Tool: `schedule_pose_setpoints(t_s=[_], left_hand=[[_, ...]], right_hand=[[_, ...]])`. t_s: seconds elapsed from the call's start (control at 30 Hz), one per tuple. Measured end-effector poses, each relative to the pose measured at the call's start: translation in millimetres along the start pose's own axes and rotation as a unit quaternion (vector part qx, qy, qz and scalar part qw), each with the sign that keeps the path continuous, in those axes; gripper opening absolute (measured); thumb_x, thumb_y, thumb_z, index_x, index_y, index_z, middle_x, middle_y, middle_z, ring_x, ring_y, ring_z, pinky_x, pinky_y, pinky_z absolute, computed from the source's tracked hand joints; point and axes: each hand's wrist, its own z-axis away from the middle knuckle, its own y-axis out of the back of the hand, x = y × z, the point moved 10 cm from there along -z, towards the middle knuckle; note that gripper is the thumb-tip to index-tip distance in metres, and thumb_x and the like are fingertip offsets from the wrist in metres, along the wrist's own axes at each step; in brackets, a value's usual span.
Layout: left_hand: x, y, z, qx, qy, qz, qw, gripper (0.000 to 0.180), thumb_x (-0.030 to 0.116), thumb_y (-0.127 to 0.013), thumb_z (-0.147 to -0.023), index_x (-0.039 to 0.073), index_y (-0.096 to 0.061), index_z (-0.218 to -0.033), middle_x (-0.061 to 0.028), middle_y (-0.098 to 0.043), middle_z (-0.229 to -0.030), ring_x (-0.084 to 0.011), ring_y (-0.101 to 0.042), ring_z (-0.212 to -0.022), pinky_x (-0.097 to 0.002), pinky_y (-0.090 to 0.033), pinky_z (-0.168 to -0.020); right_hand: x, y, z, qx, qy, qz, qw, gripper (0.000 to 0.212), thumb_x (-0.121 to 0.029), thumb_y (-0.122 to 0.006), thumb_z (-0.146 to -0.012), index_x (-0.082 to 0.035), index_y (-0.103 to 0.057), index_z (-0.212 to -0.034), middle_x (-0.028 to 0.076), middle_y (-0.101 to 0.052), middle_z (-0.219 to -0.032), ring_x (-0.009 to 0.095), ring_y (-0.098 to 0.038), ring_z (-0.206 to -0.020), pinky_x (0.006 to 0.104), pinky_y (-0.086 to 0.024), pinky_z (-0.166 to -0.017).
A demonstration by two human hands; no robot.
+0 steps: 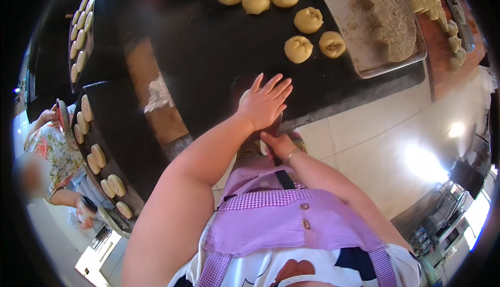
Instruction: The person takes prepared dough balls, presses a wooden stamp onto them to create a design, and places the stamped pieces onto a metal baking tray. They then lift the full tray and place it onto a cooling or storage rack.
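The left hand (264, 102) is palm down at mid-frame, back to the camera, fingers spread and pointing upper right. The right hand (281, 147) sits just below it, fingers mostly hidden; whether it pinches anything cannot be told. The object in use, a dark red-brown item (273, 127), shows between the two hands at the near edge of the black baking sheet (208, 63); its kind is unclear. A pale rounded piece (243, 96) shows at the left hand's wrist side, mostly covered. For good control, apply even pressure through the flat left palm, steady the item from below with the right hand, and hold both forearms clear of the dough. Gathered dough balls (298, 50) occupy the top centre; keep the spread fingertips away from the nearest. At upper right, a metal tray (364, 73) carries a coarse, crumbly mass (393, 29). Oval dough pieces (99, 155) line the sheets along the left of the frame.
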Motion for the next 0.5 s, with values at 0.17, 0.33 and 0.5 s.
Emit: schedule_pose_setpoints(t_s=[0.17, 0.33, 0.5], left_hand=[[4, -6, 15, -0.080, -0.031, 0.060, 0.994, 0.068, 0.045, -0.051, -0.095, 0.011, -0.034, -0.151, -0.0026, -0.025, -0.160, -0.0231, -0.021, -0.148, -0.0470, -0.018, -0.120], [-2, 1, 43, -0.093, -0.082, 0.083, 0.989, 0.072, 0.047, -0.051, -0.094, 0.008, -0.030, -0.152, -0.0071, -0.023, -0.161, -0.0260, -0.022, -0.148, -0.0455, -0.021, -0.119], [-48, 32, 23, -0.082, 0.081, 0.150, 0.982, 0.071, 0.042, -0.051, -0.092, 0.000, -0.035, -0.147, -0.0198, -0.028, -0.156, -0.0339, -0.029, -0.144, -0.0465, -0.022, -0.118]], right_hand=[[5, 8, -14, 0.014, 0.045, -0.021, 0.999, 0.051, -0.049, -0.073, -0.084, -0.001, -0.063, -0.071, 0.006, -0.060, -0.059, 0.016, -0.056, -0.046, 0.0309, -0.044, -0.044], [8, 21, -22, 0.029, 0.053, 0.039, 0.997, 0.056, -0.055, -0.073, -0.082, -0.004, -0.062, -0.061, 0.007, -0.059, -0.054, 0.016, -0.054, -0.045, 0.0303, -0.042, -0.044], [10, 16, -4, 0.042, -0.046, 0.112, 0.992, 0.045, -0.046, -0.074, -0.085, -0.006, -0.059, -0.073, 0.007, -0.058, -0.059, 0.017, -0.052, -0.044, 0.0326, -0.039, -0.040]])
